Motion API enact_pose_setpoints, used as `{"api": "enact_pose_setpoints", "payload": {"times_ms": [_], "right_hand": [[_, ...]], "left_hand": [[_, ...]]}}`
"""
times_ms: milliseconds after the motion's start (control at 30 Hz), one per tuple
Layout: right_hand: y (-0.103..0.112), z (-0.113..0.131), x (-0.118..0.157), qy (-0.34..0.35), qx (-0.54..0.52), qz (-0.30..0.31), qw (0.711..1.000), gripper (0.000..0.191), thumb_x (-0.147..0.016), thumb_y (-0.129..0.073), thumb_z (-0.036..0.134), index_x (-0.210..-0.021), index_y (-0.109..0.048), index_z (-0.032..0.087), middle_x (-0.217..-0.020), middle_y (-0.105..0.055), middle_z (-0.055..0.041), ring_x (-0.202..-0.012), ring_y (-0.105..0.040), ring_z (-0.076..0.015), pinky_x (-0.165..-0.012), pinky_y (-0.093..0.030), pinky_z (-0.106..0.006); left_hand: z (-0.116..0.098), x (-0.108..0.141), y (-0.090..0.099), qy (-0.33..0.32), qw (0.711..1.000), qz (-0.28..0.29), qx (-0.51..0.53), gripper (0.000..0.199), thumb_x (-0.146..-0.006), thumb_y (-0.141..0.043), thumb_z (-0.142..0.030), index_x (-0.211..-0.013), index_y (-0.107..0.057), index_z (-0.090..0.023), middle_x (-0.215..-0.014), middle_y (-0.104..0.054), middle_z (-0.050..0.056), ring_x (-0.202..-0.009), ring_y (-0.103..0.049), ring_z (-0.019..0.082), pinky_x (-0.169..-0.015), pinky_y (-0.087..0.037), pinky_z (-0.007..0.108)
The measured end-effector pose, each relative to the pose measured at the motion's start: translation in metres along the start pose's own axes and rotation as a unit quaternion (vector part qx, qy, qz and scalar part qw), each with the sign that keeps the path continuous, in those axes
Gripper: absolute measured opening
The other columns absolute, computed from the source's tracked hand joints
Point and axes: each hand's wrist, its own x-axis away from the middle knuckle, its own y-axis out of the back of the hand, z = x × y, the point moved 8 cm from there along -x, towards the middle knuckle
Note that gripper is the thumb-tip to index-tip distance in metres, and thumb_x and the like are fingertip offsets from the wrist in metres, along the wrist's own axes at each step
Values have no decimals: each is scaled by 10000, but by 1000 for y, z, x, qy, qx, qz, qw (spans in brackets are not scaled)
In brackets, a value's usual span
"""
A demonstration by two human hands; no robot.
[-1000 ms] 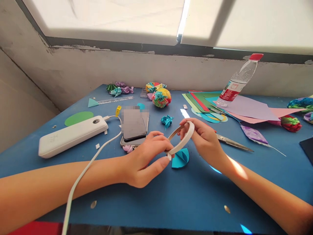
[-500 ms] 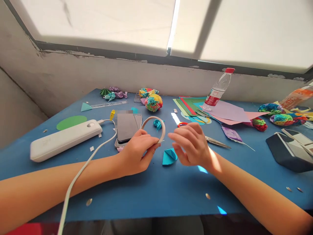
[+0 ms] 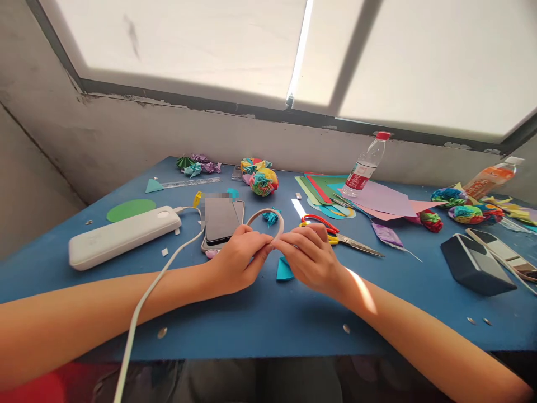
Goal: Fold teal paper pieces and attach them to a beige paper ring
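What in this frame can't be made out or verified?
Head view only:
- Phone screen: blurred over.
- Tape ring near edge: hidden by the left hand and right hand; loose end not visible.
- Folded teal paper: mostly behind the right hand.
- Bottle label: too small.
- Orange bottle: lies far off, detail unclear.

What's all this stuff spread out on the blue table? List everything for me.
white tape ring: 1, pinched by both hands
folded teal paper piece: 1, below the hands
white power bank: 1, left, cabled
dark phone: 1, behind left hand
red-handled scissors: 1, right of the hands
multicoloured paper ball: 1, far centre
clear plastic bottle: 1, red cap, far right
coloured paper sheets: several, beside bottle
left hand: holds ring
right hand: holds ring
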Motion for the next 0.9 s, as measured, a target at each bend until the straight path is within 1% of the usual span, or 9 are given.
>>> {"api": "enact_pose_setpoints", "payload": {"times_ms": [133,200,267,400,467,567,633,767,900], "right_hand": [[-5,4,3,11,32,11,999,288,-859,-469,39,-1119,-553,128,-966,-643,-84,-874,-546,-185,-774,-381,-340],[-8,3,4,-3,46,17,999,295,-862,-453,37,-1123,-550,135,-973,-631,-86,-885,-534,-190,-782,-370,-343],[-12,0,4,-26,45,24,998,272,-867,-435,39,-1084,-563,144,-944,-625,-78,-863,-519,-186,-777,-358,-338],[-18,-3,1,-61,53,54,995,177,-873,-445,69,-948,-584,150,-844,-613,-54,-783,-487,-173,-772,-330,-337],[-18,-3,0,-66,78,60,993,143,-863,-462,76,-895,-579,152,-864,-612,-52,-796,-488,-176,-782,-311,-348],[-17,-2,0,-54,107,56,991,147,-845,-459,59,-866,-569,154,-911,-609,-50,-824,-482,-178,-791,-291,-362],[-18,0,-1,-34,110,59,992,182,-844,-432,40,-897,-572,144,-920,-606,-55,-837,-473,-180,-779,-292,-361],[-27,3,-1,6,101,88,991,237,-861,-368,22,-964,-569,95,-1020,-581,-105,-884,-466,-194,-738,-310,-347],[-30,2,-1,10,104,98,990,258,-860,-336,11,-965,-558,94,-1074,-553,-124,-912,-463,-202,-752,-321,-353]], "left_hand": [[6,-1,-1,30,999,11,-8,226,-948,-345,-210,-862,-546,-155,-726,-600,19,-647,-465,147,-705,-364,294],[7,-2,-3,30,999,14,-18,241,-946,-331,-203,-826,-535,-157,-711,-589,17,-636,-461,148,-705,-360,299],[8,-1,-4,31,999,18,-31,247,-942,-320,-189,-808,-525,-158,-709,-579,21,-635,-458,151,-711,-357,307],[10,-1,-7,42,997,35,-47,247,-943,-310,-189,-835,-530,-161,-735,-581,33,-661,-466,161,-718,-357,316],[10,-1,-8,43,997,40,-52,247,-944,-310,-196,-829,-526,-164,-714,-566,26,-654,-455,162,-713,-357,317],[8,-2,-9,44,996,47,-57,253,-944,-304,-197,-798,-508,-167,-714,-561,23,-658,-451,162,-712,-360,319],[8,-3,-9,52,996,54,-54,269,-944,-295,-201,-758,-488,-170,-705,-550,21,-663,-455,163,-702,-366,315],[10,-4,-11,84,994,72,-17,293,-939,-283,-214,-713,-467,-181,-672,-524,9,-675,-472,163,-685,-392,295],[15,-1,-14,112,991,74,16,272,-931,-297,-229,-735,-481,-188,-698,-542,12,-683,-487,164,-647,-408,275]]}}
